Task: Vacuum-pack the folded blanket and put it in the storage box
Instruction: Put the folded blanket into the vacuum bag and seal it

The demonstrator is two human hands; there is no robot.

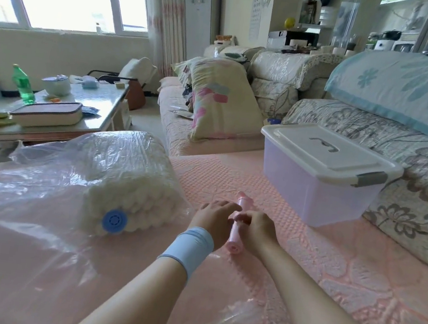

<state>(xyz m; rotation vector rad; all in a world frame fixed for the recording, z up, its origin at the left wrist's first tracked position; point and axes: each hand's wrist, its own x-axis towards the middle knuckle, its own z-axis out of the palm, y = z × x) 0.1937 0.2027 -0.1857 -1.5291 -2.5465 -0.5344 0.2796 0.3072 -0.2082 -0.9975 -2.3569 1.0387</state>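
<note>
Fingers [224,207] gripping pink pump [235,242], lidded box [312,193] beyond, bagged blanket [129,178] left

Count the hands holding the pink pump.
2. The left hand, the one with the wristband, grips the pink pump from its left side. The right hand grips it from the right, both around its middle.

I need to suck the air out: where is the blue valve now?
In the head view the blue valve sits left of centre, on the near end of the bagged blanket, left of the left hand.
</note>
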